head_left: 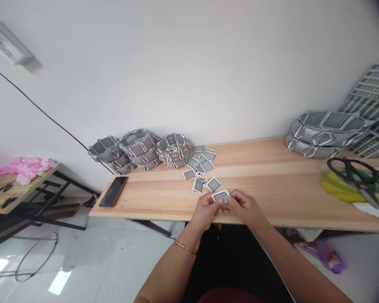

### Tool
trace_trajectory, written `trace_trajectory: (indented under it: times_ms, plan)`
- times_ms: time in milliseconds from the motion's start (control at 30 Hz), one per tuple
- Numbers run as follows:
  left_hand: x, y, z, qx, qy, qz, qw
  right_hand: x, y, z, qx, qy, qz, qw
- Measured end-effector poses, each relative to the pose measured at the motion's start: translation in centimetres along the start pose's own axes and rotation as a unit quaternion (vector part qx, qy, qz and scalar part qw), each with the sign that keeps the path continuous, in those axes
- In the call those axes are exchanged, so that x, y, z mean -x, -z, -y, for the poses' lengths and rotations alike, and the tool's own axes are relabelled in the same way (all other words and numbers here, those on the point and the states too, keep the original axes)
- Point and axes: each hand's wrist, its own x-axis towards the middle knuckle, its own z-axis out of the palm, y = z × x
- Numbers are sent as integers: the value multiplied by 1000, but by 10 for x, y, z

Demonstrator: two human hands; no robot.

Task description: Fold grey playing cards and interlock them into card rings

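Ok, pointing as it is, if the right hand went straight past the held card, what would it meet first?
Likely the loose card, patterned side up on the table, just beyond the held card. Depth is unclear; the right hand might pass above it.

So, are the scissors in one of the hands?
No, the scissors lie off to the right, while the left hand and right hand hold a playing card.

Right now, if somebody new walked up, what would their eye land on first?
Probably the three ring-shaped grey stacks, lined up against the wall on the table's left part. Next, perhaps the bright pink fluffy bunch at far left, and the large black-handled scissors at right. The card between the left hand and right hand sits front and centre.
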Motion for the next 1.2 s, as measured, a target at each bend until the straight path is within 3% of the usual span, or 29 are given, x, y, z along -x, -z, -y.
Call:
trace_trajectory:
  times_ms: [167,833,1200]
  plan:
    - [1,-1,-2,7,-1,5,1000,0,0,2,8,13,22,1000]
    - [1,-2,3,-11,-15,-25,1000,-1,0,-4,108,39,10,993]
    - [2,-2,1,-14,-9,-32,999,-2,2,-7,62,26,61,996]
